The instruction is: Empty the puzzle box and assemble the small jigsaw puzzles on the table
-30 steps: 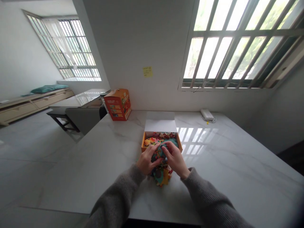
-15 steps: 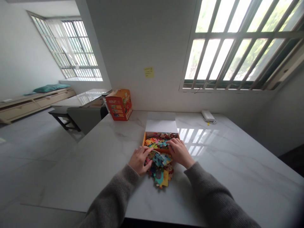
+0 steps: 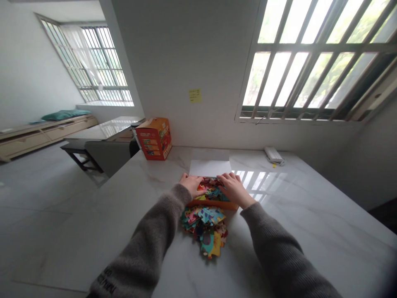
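Note:
An orange-walled box with its white lid folded back holds many colourful jigsaw puzzle pieces. My left hand reaches over the box's left side, thumb and fingers apart above the pieces. From the right, my right hand reaches over the box with bent fingers, the thumb apart from them. Both hands' fingertips are at the pieces; no piece shows held in either. In front of the box lies a loose pile of puzzle pieces, with a teal and yellow piece nearest me.
A red and orange puzzle carton stands at the table's back left. A white power strip with a cable lies near the wall at the back right. The marble-patterned table meets a wall bearing a yellow note.
My left hand has moved from the pile up to the box's left side, leaving pieces on the pile. My right hand stays at the box's right side.

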